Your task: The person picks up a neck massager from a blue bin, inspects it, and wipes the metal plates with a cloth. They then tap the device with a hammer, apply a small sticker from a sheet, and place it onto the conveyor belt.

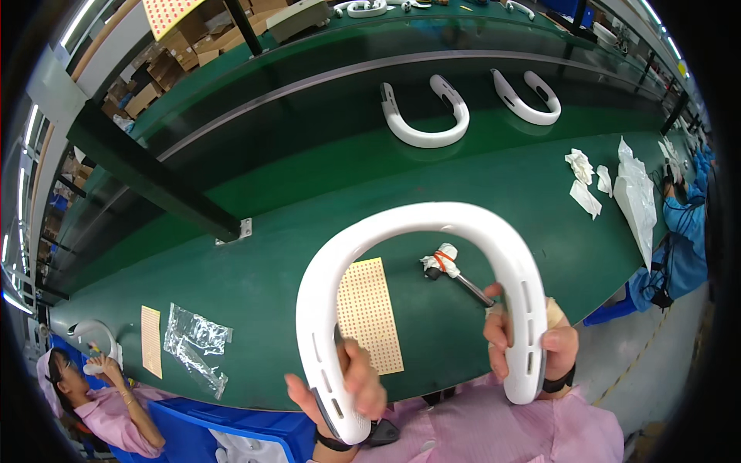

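Observation:
A white U-shaped neck fan (421, 217) is held up over the green table, its curve away from me and its slotted ends toward me. My left hand (359, 382) is closed round its left end. My right hand (561, 343) grips the right end, thumb and fingers on either side. Just beyond the right fingers is a small mallet (444, 261), its head wrapped in white cloth with a red band. Its metal handle runs to those fingers; whether they touch it I cannot tell. Framed partly by the fan lies a yellow sheet of small dots (378, 324).
Two more neck fans (426, 137) lie farther back. Crumpled tissues (583, 174) and a white plastic bag (635, 201) are at right. A clear bag (197, 339) and a narrow dotted sheet (151, 339) are at left, near a blue bin (231, 417) and a co-worker (116, 409).

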A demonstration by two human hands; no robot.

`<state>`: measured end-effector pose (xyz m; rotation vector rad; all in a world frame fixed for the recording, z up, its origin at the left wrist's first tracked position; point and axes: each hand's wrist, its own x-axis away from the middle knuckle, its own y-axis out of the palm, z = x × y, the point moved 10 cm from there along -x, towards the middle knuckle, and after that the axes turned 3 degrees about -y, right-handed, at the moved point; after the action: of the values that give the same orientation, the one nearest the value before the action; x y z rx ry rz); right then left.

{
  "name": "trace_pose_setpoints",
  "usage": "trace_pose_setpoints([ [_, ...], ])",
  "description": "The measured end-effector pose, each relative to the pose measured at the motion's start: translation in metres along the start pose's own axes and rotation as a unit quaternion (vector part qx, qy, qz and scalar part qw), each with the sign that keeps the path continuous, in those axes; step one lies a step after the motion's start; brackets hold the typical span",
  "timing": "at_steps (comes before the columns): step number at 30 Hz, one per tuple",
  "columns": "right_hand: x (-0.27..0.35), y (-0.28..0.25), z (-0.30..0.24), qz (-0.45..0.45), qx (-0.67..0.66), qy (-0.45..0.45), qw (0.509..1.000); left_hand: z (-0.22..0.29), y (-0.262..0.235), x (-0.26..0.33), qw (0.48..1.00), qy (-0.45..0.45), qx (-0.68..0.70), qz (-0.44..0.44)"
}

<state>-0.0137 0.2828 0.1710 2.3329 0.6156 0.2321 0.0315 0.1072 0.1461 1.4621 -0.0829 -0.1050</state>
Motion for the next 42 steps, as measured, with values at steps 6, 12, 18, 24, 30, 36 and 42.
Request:
trace_pose_setpoints([
  [6, -0.001, -0.006, 0.020, -0.002, -0.028, 0.046, 0.999, 0.004, -0.006, -0.006, 0.997, -0.005, 0.075, 0.018],
  [12, 0.004, -0.004, 0.013, 0.052, -0.011, 0.019, 0.998, -0.006, 0.000, -0.007, 0.995, -0.062, 0.061, -0.042],
  [18, 0.002, -0.004, 0.016, 0.038, -0.029, 0.030, 0.998, -0.006, 0.009, -0.005, 0.983, -0.080, 0.065, -0.152],
  [24, 0.002, -0.003, 0.013, 0.011, -0.022, 0.006, 1.000, -0.009, 0.014, -0.005, 0.982, -0.083, 0.057, -0.163],
  [30, 0.001, -0.008, 0.022, 0.041, 0.013, 0.037, 0.998, 0.001, 0.000, -0.004, 0.996, -0.022, 0.035, -0.077],
  [36, -0.003, -0.042, 0.023, 0.100, 0.191, 0.030, 0.976, -0.003, 0.013, 0.004, 0.973, 0.002, -0.225, -0.055],
  [42, -0.005, -0.036, 0.017, 0.118, 0.255, 0.011, 0.960, -0.020, 0.011, 0.030, 0.921, -0.165, -0.096, -0.340],
])
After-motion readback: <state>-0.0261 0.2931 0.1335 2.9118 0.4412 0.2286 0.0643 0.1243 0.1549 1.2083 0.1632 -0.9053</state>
